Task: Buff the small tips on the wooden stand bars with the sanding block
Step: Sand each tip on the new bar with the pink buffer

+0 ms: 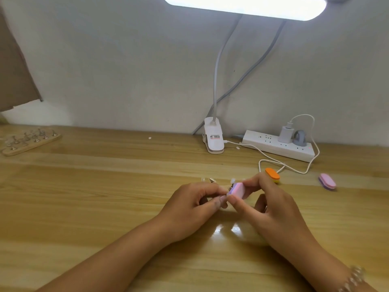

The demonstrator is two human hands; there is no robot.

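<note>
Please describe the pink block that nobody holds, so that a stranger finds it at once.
Find the white power strip at the back right of the table. In front of its right end lies the loose block, pink over purple. The orange block to its left differs in colour, and the other pink block is held in the right hand.

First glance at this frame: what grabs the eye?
The bright lamp bar glares along the top edge. Mid-table, the right hand pinches a pink-and-purple sanding block against a small piece gripped by the left hand; what it is, is mostly hidden. An orange block and a pink block lie to the right, and a wooden stand sits far back left.
</note>
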